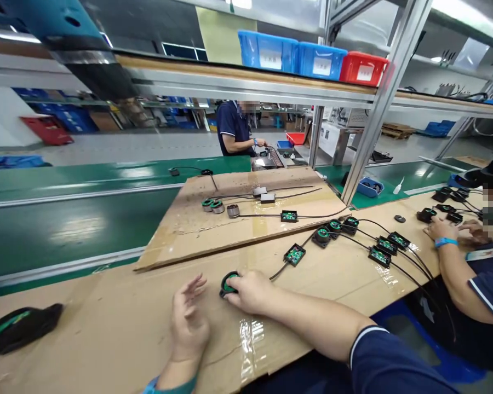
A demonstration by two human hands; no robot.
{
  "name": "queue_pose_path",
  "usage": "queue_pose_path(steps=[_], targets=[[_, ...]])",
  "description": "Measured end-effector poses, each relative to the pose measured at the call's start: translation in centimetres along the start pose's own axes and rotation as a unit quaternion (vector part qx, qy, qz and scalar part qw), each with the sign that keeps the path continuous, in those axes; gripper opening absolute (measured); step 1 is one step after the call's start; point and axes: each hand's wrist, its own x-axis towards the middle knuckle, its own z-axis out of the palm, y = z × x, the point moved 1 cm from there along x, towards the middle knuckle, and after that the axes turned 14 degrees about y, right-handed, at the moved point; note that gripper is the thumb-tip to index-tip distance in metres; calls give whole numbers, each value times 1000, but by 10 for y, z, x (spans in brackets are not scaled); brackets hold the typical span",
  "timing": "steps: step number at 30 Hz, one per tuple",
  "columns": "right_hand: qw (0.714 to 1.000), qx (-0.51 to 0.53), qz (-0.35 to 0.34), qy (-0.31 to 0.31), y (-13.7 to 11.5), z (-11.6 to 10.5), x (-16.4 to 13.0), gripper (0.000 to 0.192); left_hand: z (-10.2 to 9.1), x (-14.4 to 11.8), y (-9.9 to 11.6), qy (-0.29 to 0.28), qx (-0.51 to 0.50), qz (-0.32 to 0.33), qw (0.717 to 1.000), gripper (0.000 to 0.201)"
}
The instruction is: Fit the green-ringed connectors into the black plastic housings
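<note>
My right hand [252, 293] grips a round black housing [225, 283] with a green circuit board inside, fingers and thumb over its right side. A black cable runs from behind that hand to a small rectangular black box with a green circuit board [294, 255]. Just left of the housing, my left hand [190, 320] is raised with its fingers apart and nothing in it. Further right lie several round black housings [322, 236], cabled to open rectangular boxes [380, 256]. At the far left edge sits a larger-looking, blurred black housing [22, 326] with a green board.
A raised cardboard sheet [181, 241] holds metal-sided round parts [233, 210], white boxes [267, 198] and cables. Behind it runs a green conveyor [86, 224]. A blue power tool [74, 33] hangs upper left. A co-worker's hands [443, 230] handle parts at right; another person [236, 128] works opposite.
</note>
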Motion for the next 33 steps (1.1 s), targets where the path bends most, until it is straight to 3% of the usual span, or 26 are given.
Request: queue_pose_path(steps=[2,5,7,9,12,15,18,24,27,30,33], targets=[[998,26,11,-56,3,-10,2,32,4,-3,0,-62,32,37,997,85],[993,94,7,-70,19,-53,-2,51,10,-11,7,-134,63,83,986,92],[996,56,0,-72,45,-89,-8,78,15,-14,16,-142,92,102,980,95],[990,-19,18,-138,85,-113,-15,95,22,-14,24,-145,116,112,976,73],[972,-105,78,-194,146,-118,-25,100,32,-8,29,-118,119,135,977,36],[983,-88,55,-152,169,-105,-32,78,36,-4,29,-109,133,146,974,27],[994,-60,29,-91,154,-99,-31,67,29,-3,24,-72,160,128,976,22],[993,78,-74,51,86,-110,-34,60,2,15,-4,-38,253,78,963,28],[985,144,-73,61,55,-116,-54,63,-5,22,-8,-34,259,77,962,33],[995,97,-33,16,24,-135,-88,51,5,22,2,-61,225,72,970,34],[999,40,-5,4,0,-171,-121,34,38,14,26,-130,170,87,973,31]])
